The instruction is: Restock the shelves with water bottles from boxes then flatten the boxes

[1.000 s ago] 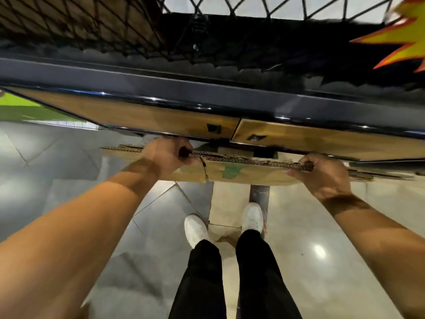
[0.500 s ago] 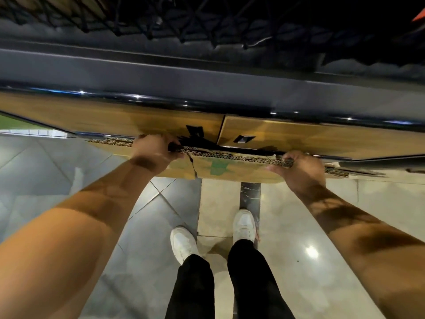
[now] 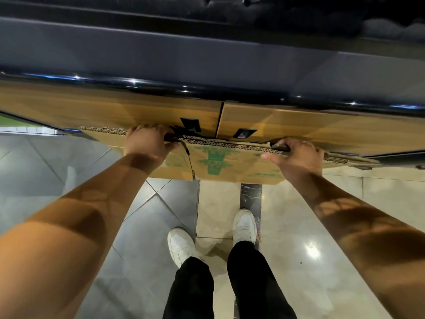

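The left hand point(image 3: 147, 143) and the right hand point(image 3: 299, 155) each grip the top edge of a flattened cardboard box point(image 3: 250, 166), which stands on edge in front of the person. The fingers of both hands curl over that corrugated edge and their tips are hidden behind it. The right thumb lies along the near face.

The green print point(image 3: 216, 161) on the cardboard is too blurred to read. The box is several layers thick along the top, but the exact count cannot be told. Its far face is out of sight, so it is unclear whether it touches the wooden cabinet front point(image 3: 92, 107) just behind it. Two dark recessed handles point(image 3: 243, 133) show just above the cardboard edge. Above the glossy black counter edge point(image 3: 161, 86) everything is dark and indistinct.

The bottom edge of the box hangs clear of the tiled floor point(image 3: 345, 203). Open floor lies to the left and right of the white sneakers point(image 3: 180, 245), which stand near the cabinet below the box. The black trousers point(image 3: 190, 291) are cut off by the lower frame.
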